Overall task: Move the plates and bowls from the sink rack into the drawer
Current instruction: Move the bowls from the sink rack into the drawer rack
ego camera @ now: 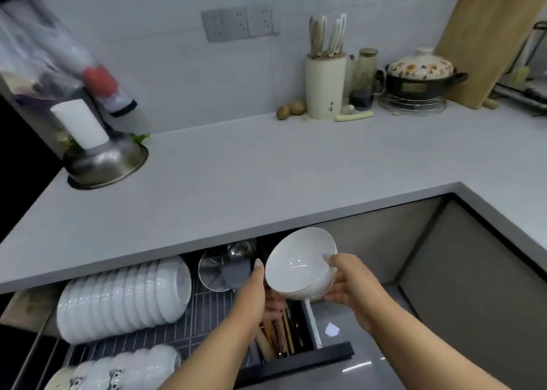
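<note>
The person's right hand (pixel 349 283) is gripping a white bowl (pixel 300 263) by its rim, thumb hooked over the edge and fingers curled under the outside, holding it tilted with its hollow facing the camera above the open drawer (pixel 296 357). The left hand (pixel 254 286) is reaching forward with straight fingers just beside the bowl's left edge, holding nothing; whether it is touching the bowl is unclear. Inside the drawer a row of white bowls (pixel 124 296) is standing on edge in the wire rack (pixel 207 309), and a second row of bowls (pixel 118 369) is lying nearer the front. A compartment of chopsticks (pixel 278 336) is sitting beneath the hands, under the grey countertop (pixel 236 176)
</note>
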{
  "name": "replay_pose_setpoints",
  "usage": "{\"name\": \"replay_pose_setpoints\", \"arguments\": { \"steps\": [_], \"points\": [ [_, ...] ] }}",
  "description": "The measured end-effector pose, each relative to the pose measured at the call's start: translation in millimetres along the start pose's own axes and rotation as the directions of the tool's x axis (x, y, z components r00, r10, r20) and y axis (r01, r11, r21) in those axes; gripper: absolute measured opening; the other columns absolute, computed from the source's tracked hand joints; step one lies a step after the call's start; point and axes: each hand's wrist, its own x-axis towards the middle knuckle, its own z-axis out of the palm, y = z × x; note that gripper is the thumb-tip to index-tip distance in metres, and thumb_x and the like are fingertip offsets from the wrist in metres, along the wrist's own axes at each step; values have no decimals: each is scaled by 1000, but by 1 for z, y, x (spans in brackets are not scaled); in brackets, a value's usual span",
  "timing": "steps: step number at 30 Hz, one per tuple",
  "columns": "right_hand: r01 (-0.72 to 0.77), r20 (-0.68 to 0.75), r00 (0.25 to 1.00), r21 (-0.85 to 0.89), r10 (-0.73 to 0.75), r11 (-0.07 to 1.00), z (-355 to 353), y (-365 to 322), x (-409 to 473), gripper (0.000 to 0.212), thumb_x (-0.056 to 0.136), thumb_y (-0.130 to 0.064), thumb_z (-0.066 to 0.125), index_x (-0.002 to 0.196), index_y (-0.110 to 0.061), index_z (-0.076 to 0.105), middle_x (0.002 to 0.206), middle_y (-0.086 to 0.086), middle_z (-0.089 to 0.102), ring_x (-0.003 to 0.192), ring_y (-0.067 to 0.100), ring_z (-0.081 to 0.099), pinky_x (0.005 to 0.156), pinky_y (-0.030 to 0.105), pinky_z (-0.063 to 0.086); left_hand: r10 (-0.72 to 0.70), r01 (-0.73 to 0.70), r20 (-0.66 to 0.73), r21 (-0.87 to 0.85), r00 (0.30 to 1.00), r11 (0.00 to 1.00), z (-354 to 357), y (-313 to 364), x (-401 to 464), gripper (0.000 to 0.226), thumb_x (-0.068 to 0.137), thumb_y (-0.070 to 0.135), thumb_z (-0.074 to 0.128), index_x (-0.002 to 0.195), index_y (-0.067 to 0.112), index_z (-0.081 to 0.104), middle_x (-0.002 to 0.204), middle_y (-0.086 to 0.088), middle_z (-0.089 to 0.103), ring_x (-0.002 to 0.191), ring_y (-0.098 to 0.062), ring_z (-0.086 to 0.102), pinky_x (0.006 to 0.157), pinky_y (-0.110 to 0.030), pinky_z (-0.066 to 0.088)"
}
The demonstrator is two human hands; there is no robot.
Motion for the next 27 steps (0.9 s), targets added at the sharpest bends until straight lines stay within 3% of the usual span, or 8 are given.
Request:
{"name": "replay_pose_setpoints", "arguments": {
  "steps": [6, 10, 13, 15, 17, 21, 24, 27],
  "points": [
    [-72, 54, 995, -155, 82, 985, 99, 35, 25, 29, 89, -33, 59, 108, -10, 57, 108, 16, 63, 87, 26, 65, 59, 28, 55, 23, 20, -232, 181, 972, 983, -140, -43, 7, 56, 98, 56, 26, 105, 14, 62, 94, -8, 68, 91, -24, 65, 93, -47, 51],
    [-119, 35, 990, -263, 133, 958, 167, 61, 33, 20, 89, -27, 62, 93, -8, 58, 94, 11, 61, 78, 22, 62, 54, 30, 52, 84, 40, -310, 374, 947, 926, -222, -72, 0, 49, 100, 51, 27, 112, 16, 59, 110, -3, 61, 108, -23, 56, 94, -33, 41],
    [-154, -8, 987, -345, 161, 926, 210, 87, 43, 52, 69, -45, 71, 99, -5, 59, 94, 11, 62, 78, 25, 64, 52, 31, 54, 103, 95, -350, 503, 931, 859, -272, -90, -4, 37, 101, 45, 30, 96, 17, 54, 92, 3, 56, 92, -18, 52, 80, -31, 38],
    [-160, -36, 986, -426, 160, 890, 232, 109, 53, 67, 56, -55, 72, 104, -10, 56, 95, 8, 62, 82, 26, 66, 58, 39, 60, 108, 127, -378, 544, 919, 829, -299, -105, -3, 34, 99, 47, 34, 96, 18, 53, 94, 1, 61, 88, -18, 55, 78, -32, 42],
    [-179, -65, 983, -497, 169, 849, 253, 119, 57, 59, 66, -49, 74, 108, -14, 52, 95, 5, 60, 85, 25, 65, 71, 46, 60, 130, 138, -375, 609, 918, 781, -318, -121, -2, 35, 97, 49, 36, 103, 19, 53, 103, -1, 64, 91, -19, 57, 82, -33, 46],
    [-217, -105, 975, -639, 196, 738, 284, 135, 64, 62, 73, -42, 73, 119, -13, 44, 108, 9, 61, 93, 25, 63, 82, 40, 55, 165, 152, -297, 801, 941, 579, -337, -136, 1, 52, 98, 49, 31, 138, 17, 41, 136, -6, 51, 122, -24, 47, 100, -36, 40],
    [-227, -119, 972, -704, 203, 673, 296, 149, 69, 78, 70, -46, 73, 132, -13, 38, 118, 11, 60, 96, 27, 62, 83, 39, 54, 190, 115, -209, 904, 959, 411, -337, -137, 3, 53, 98, 50, 27, 140, 19, 36, 140, -3, 46, 129, -22, 39, 105, -36, 31],
    [-220, -117, 970, -799, 215, 559, 303, 155, 71, 80, 72, -47, 69, 136, -14, 35, 121, 10, 58, 96, 26, 61, 77, 36, 54, 247, 44, -128, 946, 961, 321, -339, -140, 6, 52, 96, 53, 29, 137, 21, 38, 135, -1, 48, 126, -21, 39, 107, -36, 28]
  ]
}}
